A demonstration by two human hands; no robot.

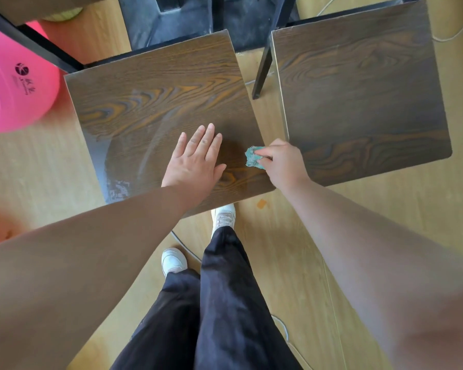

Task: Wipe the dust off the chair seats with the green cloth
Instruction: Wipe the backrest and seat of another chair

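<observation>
Two dark wood-grain chair seats stand side by side. The left seat (155, 102) shows pale dust along its left and near edge, with curved wipe marks through it. My left hand (195, 158) lies flat on this seat, fingers spread, holding nothing. My right hand (281, 162) is shut on the crumpled green cloth (253, 156), pressing it on the left seat's right edge. The right seat (358, 89) looks hazy with dust, and nothing touches it.
A big pink exercise ball (14, 84) sits left of the left seat. Black chair legs (262, 68) stand between the seats. My legs in dark trousers and white shoes (225, 217) are below the seats on the light wooden floor, where a thin cable (452, 36) lies.
</observation>
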